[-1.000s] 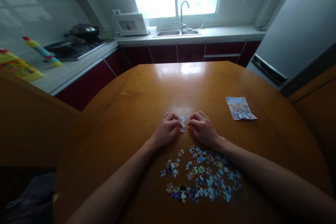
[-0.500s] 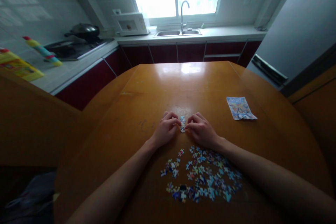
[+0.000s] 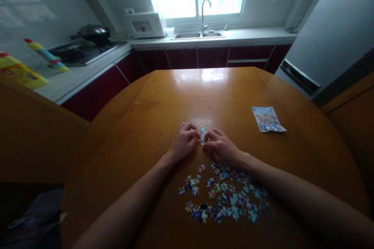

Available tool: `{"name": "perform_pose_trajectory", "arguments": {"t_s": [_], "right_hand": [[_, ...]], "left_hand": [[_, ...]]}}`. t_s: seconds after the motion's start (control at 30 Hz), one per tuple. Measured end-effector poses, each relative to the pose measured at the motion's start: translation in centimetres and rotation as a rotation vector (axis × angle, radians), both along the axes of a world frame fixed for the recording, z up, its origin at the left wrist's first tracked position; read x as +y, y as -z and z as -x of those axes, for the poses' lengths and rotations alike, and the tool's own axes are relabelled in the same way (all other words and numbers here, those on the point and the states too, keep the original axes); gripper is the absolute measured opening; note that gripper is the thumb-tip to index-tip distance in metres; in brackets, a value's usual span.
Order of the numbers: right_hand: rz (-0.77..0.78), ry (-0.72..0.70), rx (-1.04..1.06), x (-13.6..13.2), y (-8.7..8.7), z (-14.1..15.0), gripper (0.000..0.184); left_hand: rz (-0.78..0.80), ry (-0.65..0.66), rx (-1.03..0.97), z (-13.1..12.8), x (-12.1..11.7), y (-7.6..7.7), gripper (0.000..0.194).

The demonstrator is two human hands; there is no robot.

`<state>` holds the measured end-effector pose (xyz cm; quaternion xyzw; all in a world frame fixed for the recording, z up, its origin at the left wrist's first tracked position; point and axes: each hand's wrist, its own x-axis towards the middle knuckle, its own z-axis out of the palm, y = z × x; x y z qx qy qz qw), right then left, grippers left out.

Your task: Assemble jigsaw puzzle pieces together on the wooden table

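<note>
A narrow upright strip of joined jigsaw puzzle pieces (image 3: pixel 203 135) lies on the wooden table between my hands. My left hand (image 3: pixel 186 138) is curled, its fingertips pressed against the strip's left edge. From the other side, my right hand (image 3: pixel 219 144) has its bent fingers closed on the strip's right edge and partly covers its lower end. Nearer to me is a spread of loose puzzle pieces (image 3: pixel 233 198), with a smaller cluster (image 3: pixel 191 183) to its left. My right forearm partly hides the right side of the spread.
A creased picture sheet (image 3: pixel 267 119) lies on the right of the wooden table (image 3: pixel 163 97). Beyond the table run a counter with a sink (image 3: pixel 187 35), a white microwave (image 3: pixel 146 25) and a stove with a wok (image 3: pixel 93 33). A fridge (image 3: pixel 327 27) stands on the right.
My right hand has shifted slightly left and closer, with its fingers now against the strip. My left hand stays almost where it was; the loose pieces lie as before.
</note>
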<state>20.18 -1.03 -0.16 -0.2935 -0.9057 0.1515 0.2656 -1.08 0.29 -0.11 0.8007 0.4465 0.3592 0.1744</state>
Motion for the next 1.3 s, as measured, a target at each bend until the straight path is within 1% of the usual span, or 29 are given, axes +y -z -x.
{"name": "perform_pose_trajectory", "arguments": {"t_s": [0.3,0.57,0.73,0.93,1.03,1.13,1.3], "right_hand": [[0.019,0.035,0.029,0.0,-0.2,0.1,0.020],[0.056,0.100,0.093,0.3,0.3,0.2,0.022],[0.126,0.126,0.227,0.6,0.8,0.1,0.023],[0.245,0.241,0.407,1.4,1.3,-0.2,0.030],[0.329,0.291,0.479,1.9,1.3,-0.3,0.030],[0.392,0.311,0.531,2.3,1.3,-0.5,0.029],[0.458,0.319,0.565,3.0,1.4,-0.9,0.026]], "left_hand": [[-0.005,-0.007,0.000,0.0,0.0,0.0,0.026],[-0.010,-0.005,0.006,-0.1,0.1,-0.1,0.026],[0.003,-0.005,0.037,0.0,0.1,0.1,0.027],[0.027,0.012,0.062,0.1,0.1,0.3,0.028],[0.036,-0.010,0.060,0.2,0.2,0.4,0.028],[0.038,-0.035,0.055,0.2,0.3,0.5,0.028],[0.044,-0.034,0.045,0.3,0.3,0.7,0.026]]}}
